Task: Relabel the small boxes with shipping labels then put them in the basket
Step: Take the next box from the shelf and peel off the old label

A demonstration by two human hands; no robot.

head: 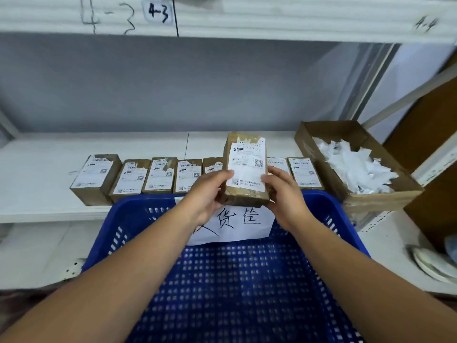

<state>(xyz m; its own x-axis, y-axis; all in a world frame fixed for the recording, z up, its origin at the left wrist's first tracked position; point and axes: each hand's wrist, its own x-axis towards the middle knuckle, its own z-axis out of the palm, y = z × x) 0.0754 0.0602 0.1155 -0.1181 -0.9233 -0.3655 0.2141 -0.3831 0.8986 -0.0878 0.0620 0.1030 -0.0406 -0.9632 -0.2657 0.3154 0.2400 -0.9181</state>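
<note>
Over the far rim of the blue basket [143,198], holding 1 small box [245,174] upright with both hands. Left grip [210,191] wrapped round the lower left edge, thumb up on the front. Right grip [284,194] curled round the lower right edge, thumb resting on the shipping label [248,154]. So both closed on that same box, neither one spread wide. Label looking ragged along the top, with bare brown showing above it.

Right behind, got a white shelf [49,169] as the work surface: smooth, pale, with a thin seam running back near the middle. Lined up along its front edge, 7 more small boxes [131,179], flat on their backs, labels up, packed side by side, 2 of them partly hidden behind the held one. Further right on the same shelf, an open cardboard tray [331,125] heaped with white paper scraps [358,167].

Basket parked just in front of the shelf, with a white paper sign [242,226] with big handwritten characters against its far wall.

Room-wise: plain grey wall [148,82] at the back, another white shelf overhead with a "4-3" tag [158,12] and a scrawled "4-4" further right, plus a brown board [432,144] on the right. Down low on the right, something white and round, too blurry to call.
</note>
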